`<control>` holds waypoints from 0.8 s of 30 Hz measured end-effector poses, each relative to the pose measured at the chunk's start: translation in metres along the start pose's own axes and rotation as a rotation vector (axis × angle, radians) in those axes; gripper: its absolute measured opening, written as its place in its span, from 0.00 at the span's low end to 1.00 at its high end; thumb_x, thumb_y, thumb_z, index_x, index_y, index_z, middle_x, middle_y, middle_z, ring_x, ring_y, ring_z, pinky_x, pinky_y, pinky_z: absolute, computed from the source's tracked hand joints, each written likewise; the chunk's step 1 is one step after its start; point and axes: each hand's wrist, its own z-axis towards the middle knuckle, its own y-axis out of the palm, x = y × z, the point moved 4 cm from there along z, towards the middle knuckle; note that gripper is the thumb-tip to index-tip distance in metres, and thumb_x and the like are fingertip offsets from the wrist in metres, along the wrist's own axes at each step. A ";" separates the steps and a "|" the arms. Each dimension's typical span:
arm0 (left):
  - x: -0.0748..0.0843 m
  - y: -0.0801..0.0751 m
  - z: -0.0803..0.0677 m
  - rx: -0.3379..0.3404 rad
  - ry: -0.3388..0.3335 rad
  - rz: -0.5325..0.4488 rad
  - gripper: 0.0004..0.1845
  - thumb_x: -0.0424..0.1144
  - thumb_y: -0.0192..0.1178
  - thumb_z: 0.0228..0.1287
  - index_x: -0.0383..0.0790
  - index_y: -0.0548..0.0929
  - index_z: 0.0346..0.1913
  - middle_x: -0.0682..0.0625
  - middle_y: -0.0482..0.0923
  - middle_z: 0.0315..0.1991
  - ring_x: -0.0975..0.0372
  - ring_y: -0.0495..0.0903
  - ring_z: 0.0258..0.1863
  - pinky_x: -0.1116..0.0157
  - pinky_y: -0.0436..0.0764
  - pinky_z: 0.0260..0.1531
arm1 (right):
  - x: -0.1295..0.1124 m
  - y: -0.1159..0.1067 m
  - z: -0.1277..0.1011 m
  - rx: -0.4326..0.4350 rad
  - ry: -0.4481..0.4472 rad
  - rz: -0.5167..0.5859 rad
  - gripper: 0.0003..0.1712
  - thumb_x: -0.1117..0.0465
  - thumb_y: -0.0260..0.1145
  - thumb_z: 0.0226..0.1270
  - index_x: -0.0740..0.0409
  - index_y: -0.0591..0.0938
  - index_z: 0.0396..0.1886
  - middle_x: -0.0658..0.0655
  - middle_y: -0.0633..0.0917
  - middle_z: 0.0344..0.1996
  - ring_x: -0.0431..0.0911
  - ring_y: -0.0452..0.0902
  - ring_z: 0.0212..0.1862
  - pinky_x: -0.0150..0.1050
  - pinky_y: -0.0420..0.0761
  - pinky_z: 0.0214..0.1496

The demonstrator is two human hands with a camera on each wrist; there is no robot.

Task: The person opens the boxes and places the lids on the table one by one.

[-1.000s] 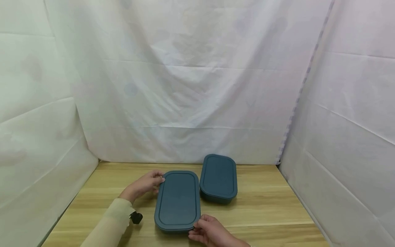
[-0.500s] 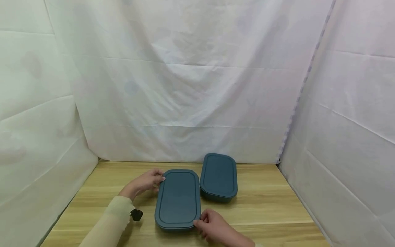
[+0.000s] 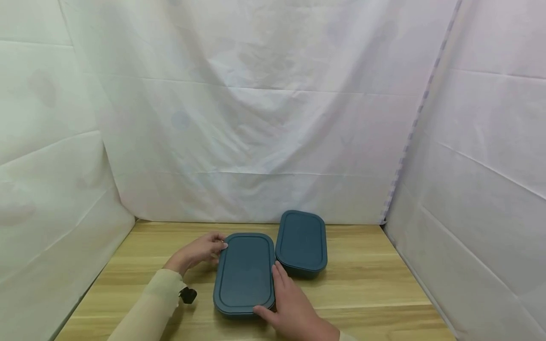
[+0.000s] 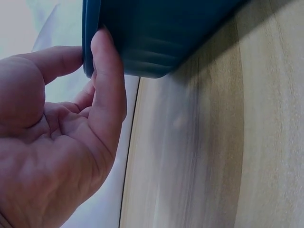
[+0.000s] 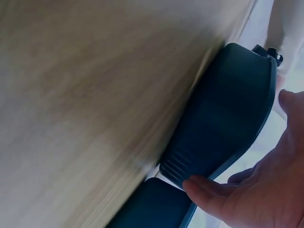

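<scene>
A dark blue-green rectangular food container (image 3: 245, 274) stands on the table with its flat lid on. My left hand (image 3: 200, 251) pinches the lid's rim at the far left corner. In the left wrist view, the thumb lies on the lid's top and a finger (image 4: 108, 71) sits under the rim beside the container wall (image 4: 152, 42). My right hand (image 3: 294, 308) rests along the container's right side, fingers extended, its thumb at the near edge. The right wrist view shows the fingers (image 5: 204, 187) near the lid's edge and the thumb (image 5: 287, 99) apart from them.
A second, similar lidded container (image 3: 301, 240) stands close by, behind and to the right, slightly angled. White cloth (image 3: 264, 118) hangs behind and at both sides of the wood-grain table (image 3: 362, 293). A black device (image 3: 187, 296) is on the left wrist.
My right hand has let go of the near right corner, spread its fingers and slid forward along the container's right side. The left hand keeps its place at the far left corner.
</scene>
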 end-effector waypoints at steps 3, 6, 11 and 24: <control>0.001 0.000 0.000 0.002 -0.002 0.003 0.15 0.39 0.54 0.91 0.31 0.76 0.66 0.41 0.81 0.49 0.52 0.82 0.44 0.51 0.86 0.46 | -0.001 0.004 0.003 -0.008 -0.028 -0.047 0.69 0.15 0.55 0.72 0.61 0.53 0.92 0.62 0.50 0.90 0.63 0.66 0.82 0.65 0.77 0.72; 0.000 0.000 0.000 0.007 -0.011 0.002 0.15 0.39 0.54 0.90 0.31 0.76 0.65 0.41 0.80 0.48 0.52 0.81 0.44 0.51 0.86 0.45 | -0.002 0.006 0.007 -0.013 -0.038 -0.084 0.71 0.13 0.54 0.71 0.60 0.50 0.92 0.61 0.46 0.91 0.62 0.66 0.82 0.65 0.77 0.71; -0.001 -0.001 0.000 0.008 -0.023 -0.005 0.15 0.40 0.56 0.90 0.32 0.76 0.64 0.40 0.80 0.48 0.51 0.81 0.44 0.50 0.87 0.46 | -0.005 0.010 0.013 -0.023 -0.023 -0.144 0.75 0.10 0.52 0.67 0.59 0.47 0.93 0.61 0.43 0.91 0.60 0.68 0.80 0.66 0.77 0.70; -0.002 -0.002 0.002 -0.009 -0.026 -0.015 0.15 0.41 0.56 0.90 0.32 0.76 0.64 0.40 0.81 0.47 0.52 0.82 0.44 0.52 0.87 0.44 | -0.008 0.017 0.016 -0.055 0.038 -0.142 0.78 0.07 0.51 0.63 0.61 0.48 0.92 0.60 0.40 0.92 0.61 0.68 0.81 0.64 0.78 0.70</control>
